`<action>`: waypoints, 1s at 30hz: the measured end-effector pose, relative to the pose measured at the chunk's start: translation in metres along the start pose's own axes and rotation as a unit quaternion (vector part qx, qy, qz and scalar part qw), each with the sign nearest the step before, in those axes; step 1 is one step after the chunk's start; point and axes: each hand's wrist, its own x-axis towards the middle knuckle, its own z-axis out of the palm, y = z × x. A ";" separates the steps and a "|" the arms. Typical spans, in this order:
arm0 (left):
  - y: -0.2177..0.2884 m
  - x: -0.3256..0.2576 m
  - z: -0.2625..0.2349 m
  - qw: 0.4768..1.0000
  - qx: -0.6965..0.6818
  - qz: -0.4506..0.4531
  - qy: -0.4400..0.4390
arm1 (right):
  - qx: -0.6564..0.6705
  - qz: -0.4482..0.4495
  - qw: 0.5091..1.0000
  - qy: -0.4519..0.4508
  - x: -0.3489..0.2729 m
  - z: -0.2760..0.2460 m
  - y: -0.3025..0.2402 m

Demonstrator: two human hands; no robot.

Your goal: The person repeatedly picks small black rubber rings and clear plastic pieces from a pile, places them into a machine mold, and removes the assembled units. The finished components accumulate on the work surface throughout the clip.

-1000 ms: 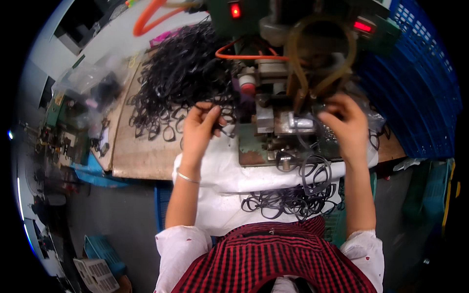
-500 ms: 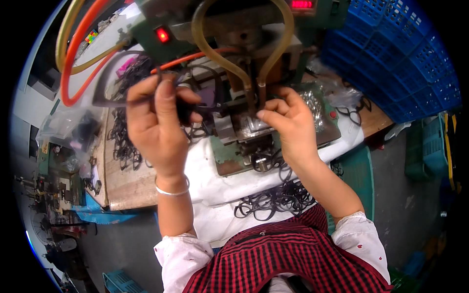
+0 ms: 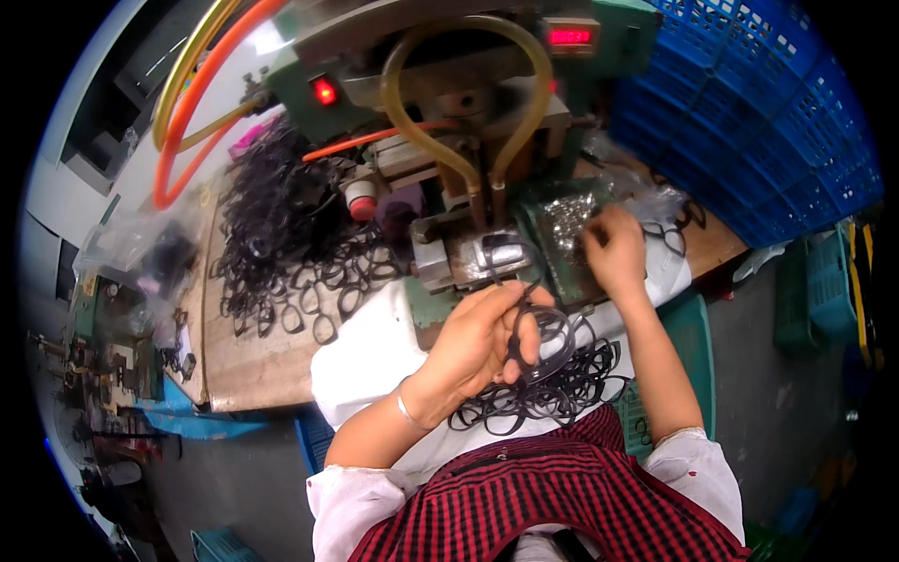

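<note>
My left hand (image 3: pixel 482 342) is closed around a black eyeglass frame (image 3: pixel 548 351), held low in front of the machine. One end of the frame rises toward the metal fixture (image 3: pixel 492 253) under two tubes. My right hand (image 3: pixel 616 251) is at a green tray (image 3: pixel 552 267) of small shiny metal pieces (image 3: pixel 573 220), its fingers bent and bunched at the tray's right side. Whatever they pinch is too small to make out. Below my left hand, a pile of black eyeglass frames (image 3: pixel 496 412) lies on white cloth (image 3: pixel 361 351).
The green machine (image 3: pixel 304 108) has a lit red switch (image 3: pixel 324 91), a red display (image 3: pixel 569 37) and a red button (image 3: pixel 361 206). A large heap of black frames (image 3: pixel 281 206) covers the bench's left side. Stacked blue crates (image 3: pixel 730 122) stand at right. An orange hose (image 3: pixel 173 140) arches at left.
My left hand has come down and right, bringing the eyeglass frame away from the machine's left side. The right hand has left the fixture for the metal-piece tray.
</note>
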 end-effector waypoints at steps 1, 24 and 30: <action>0.000 0.001 0.000 1.000 -0.002 0.001 0.007 | 0.016 -0.004 1.000 -0.002 0.010 -0.009 -0.006; 0.033 -0.105 -0.168 0.584 0.512 0.405 0.482 | 0.189 0.081 0.979 0.002 -0.013 -0.022 -0.022; 0.014 -0.048 -0.266 0.426 0.651 0.145 0.611 | 0.232 0.072 0.970 -0.034 0.007 -0.004 -0.053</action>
